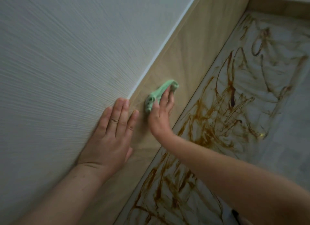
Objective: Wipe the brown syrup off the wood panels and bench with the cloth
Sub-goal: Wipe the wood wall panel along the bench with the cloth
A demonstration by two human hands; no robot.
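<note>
- left hand (110,137) near, flat, fingers straight, on white wall (58,65)
- right hand (161,112) straight fingers press green cloth (157,94) against wood panel (192,57)
- brown syrup (209,115) streaks bench (276,149), right

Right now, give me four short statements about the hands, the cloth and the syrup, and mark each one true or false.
1. The right hand presses the green cloth against the wood panel. True.
2. The left hand holds a second cloth. False: it holds nothing and rests flat, fingers straight, mostly on the white textured wall.
3. The bench is already wiped clean. False: streaks of brown syrup cover much of it.
4. A ring sits on a finger of the left hand. True.
</note>
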